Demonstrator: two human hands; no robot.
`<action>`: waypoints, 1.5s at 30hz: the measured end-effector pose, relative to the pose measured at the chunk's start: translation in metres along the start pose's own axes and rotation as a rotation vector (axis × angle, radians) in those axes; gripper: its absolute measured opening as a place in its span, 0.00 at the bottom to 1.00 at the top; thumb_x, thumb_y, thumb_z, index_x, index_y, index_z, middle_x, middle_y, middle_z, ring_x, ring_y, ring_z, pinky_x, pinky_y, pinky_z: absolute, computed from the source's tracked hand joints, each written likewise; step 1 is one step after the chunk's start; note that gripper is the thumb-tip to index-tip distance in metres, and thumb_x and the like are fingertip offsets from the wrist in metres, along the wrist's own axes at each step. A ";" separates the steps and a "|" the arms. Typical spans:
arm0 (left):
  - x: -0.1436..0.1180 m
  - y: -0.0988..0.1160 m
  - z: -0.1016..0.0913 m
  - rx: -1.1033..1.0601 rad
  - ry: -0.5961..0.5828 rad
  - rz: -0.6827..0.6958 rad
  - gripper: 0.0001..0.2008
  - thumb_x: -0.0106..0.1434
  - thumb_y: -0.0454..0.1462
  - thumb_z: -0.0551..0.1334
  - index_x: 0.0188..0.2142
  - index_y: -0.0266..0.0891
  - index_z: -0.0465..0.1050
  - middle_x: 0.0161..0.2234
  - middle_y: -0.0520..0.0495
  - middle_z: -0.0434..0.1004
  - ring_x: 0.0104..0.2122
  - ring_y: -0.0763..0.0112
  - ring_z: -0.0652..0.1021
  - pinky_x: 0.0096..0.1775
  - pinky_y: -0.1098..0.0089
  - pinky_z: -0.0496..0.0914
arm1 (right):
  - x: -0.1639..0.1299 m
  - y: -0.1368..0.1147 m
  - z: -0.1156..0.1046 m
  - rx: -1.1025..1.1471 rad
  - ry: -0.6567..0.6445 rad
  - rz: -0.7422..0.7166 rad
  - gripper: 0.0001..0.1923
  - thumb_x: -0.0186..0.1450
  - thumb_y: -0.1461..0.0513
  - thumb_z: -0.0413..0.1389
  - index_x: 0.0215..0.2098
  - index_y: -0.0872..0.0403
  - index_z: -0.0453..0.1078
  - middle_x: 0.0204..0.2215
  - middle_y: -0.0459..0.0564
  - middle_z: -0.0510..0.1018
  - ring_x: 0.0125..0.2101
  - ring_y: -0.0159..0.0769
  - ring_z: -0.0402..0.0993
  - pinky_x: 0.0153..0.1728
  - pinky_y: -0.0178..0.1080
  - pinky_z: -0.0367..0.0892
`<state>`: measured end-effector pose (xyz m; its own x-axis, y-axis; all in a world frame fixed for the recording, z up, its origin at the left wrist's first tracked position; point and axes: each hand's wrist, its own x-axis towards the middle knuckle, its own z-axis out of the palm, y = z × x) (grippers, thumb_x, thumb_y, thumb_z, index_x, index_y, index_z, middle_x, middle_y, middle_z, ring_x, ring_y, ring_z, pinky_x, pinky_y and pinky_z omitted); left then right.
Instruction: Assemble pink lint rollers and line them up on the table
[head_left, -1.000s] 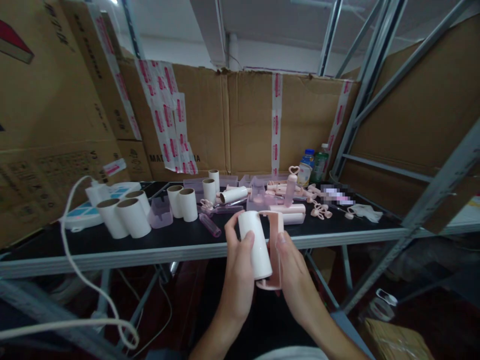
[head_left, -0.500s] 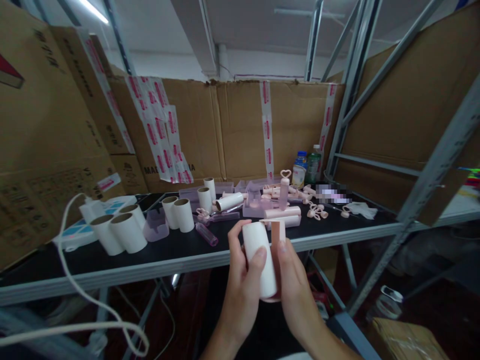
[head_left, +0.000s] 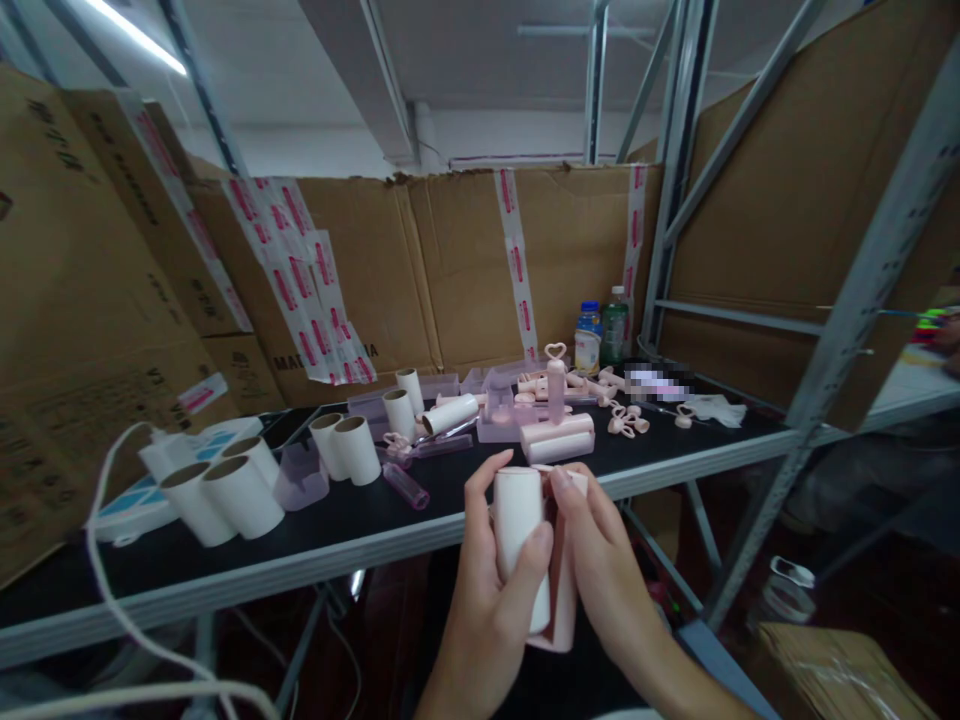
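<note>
Roll and case, seen from the head camera. We find the white roll [head_left: 517, 525] in the left hand [head_left: 491, 590], gripped between the thumb, laid across its near face, and fingers that pass round its left side. The right hand [head_left: 611, 560] grips the pink case [head_left: 564, 605] from the right, its thumb at the upper end; most of the far fingers are hidden from us. Both pieces are held up in front of the edge of the shelf [head_left: 360, 553].

We note the main relation: the roll lies directly left of the case, against its hollow side, the two long axes nearly parallel and close to upright in the view. The foot of the roll sits just above the case's lower lip. The left hand is the nearer to the roll, the right to the case wall. How deeply the roll is seated we cannot tell, since the thumbs cover part of the join. Beyond the hands, on the shelf, we see a pink-and-white piece [head_left: 559, 438] lying crosswise and, to the left, upright tubes [head_left: 358, 452].
</note>
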<state>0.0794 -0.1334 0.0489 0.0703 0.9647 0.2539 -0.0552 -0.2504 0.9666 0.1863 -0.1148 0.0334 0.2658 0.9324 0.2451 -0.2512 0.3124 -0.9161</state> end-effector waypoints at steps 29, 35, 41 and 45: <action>0.008 -0.013 -0.021 0.303 -0.382 0.091 0.37 0.75 0.48 0.57 0.77 0.56 0.40 0.77 0.52 0.48 0.73 0.56 0.57 0.71 0.59 0.53 | -0.004 0.004 -0.012 -0.138 0.040 -0.136 0.22 0.75 0.42 0.48 0.51 0.48 0.67 0.37 0.46 0.77 0.32 0.35 0.71 0.33 0.37 0.68; 0.006 -0.011 -0.024 0.252 -0.395 0.116 0.37 0.75 0.48 0.58 0.77 0.56 0.42 0.75 0.52 0.55 0.72 0.56 0.61 0.70 0.58 0.56 | -0.007 0.011 -0.018 -0.084 -0.016 -0.158 0.25 0.75 0.41 0.45 0.58 0.47 0.65 0.44 0.51 0.80 0.34 0.40 0.75 0.33 0.40 0.69; 0.006 -0.008 -0.030 0.253 -0.422 0.123 0.37 0.75 0.48 0.58 0.76 0.55 0.42 0.74 0.50 0.57 0.71 0.52 0.63 0.70 0.54 0.56 | -0.011 0.009 -0.011 -0.037 -0.017 -0.091 0.26 0.75 0.40 0.45 0.58 0.46 0.66 0.36 0.49 0.79 0.29 0.40 0.73 0.31 0.41 0.69; 0.006 -0.008 -0.030 0.240 -0.432 0.107 0.37 0.75 0.50 0.57 0.77 0.55 0.41 0.74 0.50 0.58 0.70 0.52 0.63 0.69 0.54 0.58 | -0.014 0.006 -0.008 -0.035 -0.013 -0.105 0.26 0.75 0.40 0.45 0.57 0.46 0.67 0.36 0.48 0.78 0.29 0.40 0.72 0.32 0.40 0.69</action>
<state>0.0508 -0.1229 0.0413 0.4856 0.8231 0.2944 0.1425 -0.4068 0.9023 0.1883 -0.1273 0.0220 0.2770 0.8971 0.3442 -0.1903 0.4023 -0.8955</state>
